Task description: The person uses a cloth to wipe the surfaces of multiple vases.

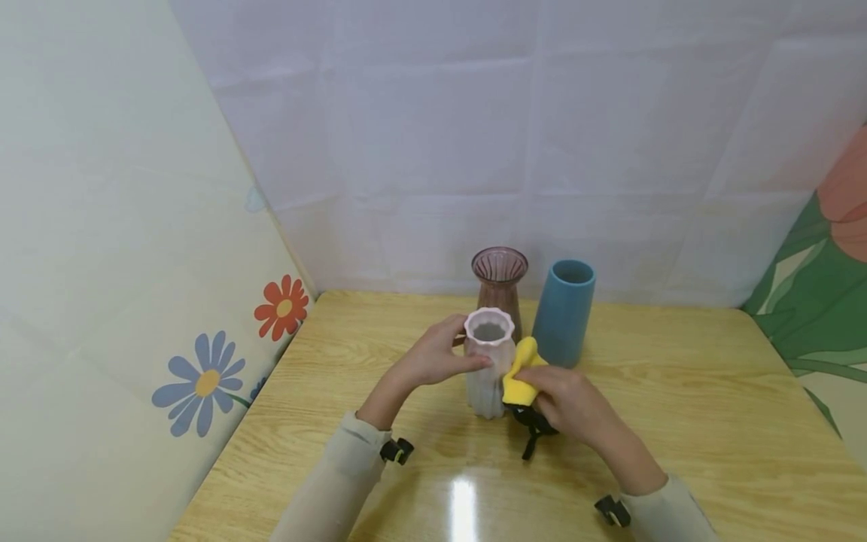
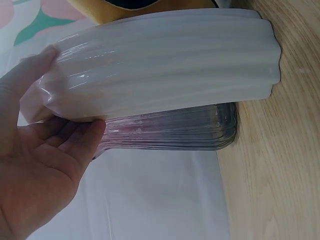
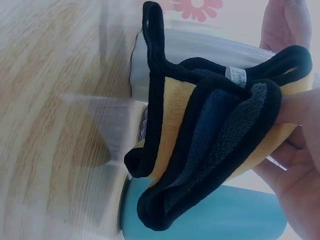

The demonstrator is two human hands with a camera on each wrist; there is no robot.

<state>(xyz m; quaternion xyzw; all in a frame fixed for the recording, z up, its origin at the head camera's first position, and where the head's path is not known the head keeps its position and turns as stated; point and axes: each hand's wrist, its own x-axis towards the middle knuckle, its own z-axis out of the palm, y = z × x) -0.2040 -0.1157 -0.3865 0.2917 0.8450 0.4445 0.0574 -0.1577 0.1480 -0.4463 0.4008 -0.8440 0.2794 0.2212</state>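
A white ribbed vase with a scalloped pinkish rim (image 1: 489,384) stands upright on the table. My left hand (image 1: 440,352) grips it near the top, thumb in front and fingers behind, as the left wrist view (image 2: 45,170) also shows. In my right hand (image 1: 572,399) is a bunched cleaning cloth (image 1: 520,388), yellow on one side and dark on the other, with black edging. The right wrist view shows the cloth's dark folds and hanging loop (image 3: 215,135) pinched by the fingers. The cloth is beside the vase's right side; whether they touch I cannot tell.
Behind the white vase stands a purple glass vase (image 1: 500,267) with a flared mouth. A blue tapered vase (image 1: 565,316) is to its right, close to my right hand. The wooden table (image 1: 677,391) meets a pale cloth backdrop (image 1: 433,150) at the back.
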